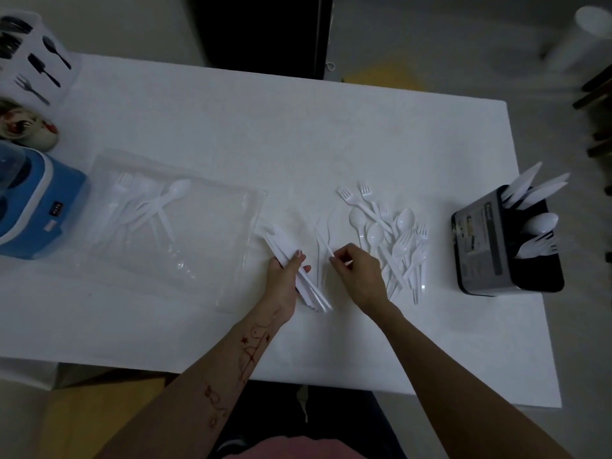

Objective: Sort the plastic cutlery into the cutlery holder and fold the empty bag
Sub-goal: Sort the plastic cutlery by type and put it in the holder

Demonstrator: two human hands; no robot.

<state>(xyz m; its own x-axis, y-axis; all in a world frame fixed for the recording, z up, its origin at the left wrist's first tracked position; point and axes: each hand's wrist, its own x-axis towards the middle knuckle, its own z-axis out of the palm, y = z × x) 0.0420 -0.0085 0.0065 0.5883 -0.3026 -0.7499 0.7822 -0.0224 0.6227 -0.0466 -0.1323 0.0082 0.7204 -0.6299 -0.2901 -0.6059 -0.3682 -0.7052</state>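
Left hand (287, 270) grips knives (291, 256).

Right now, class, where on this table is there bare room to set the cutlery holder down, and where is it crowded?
Free: the far stretch of the white table, beyond the plastic bag and the loose pile of forks and spoons; also the near strip in front of the bag. Crowded: the middle, where the left hand holds knives and the right hand pinches one, across to the cutlery holder.

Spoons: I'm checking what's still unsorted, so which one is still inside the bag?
The spoon lying in the clear bag on the left, bowl pointing up-right. The other loose spoons lie in the pile on the bare table, right of both hands.
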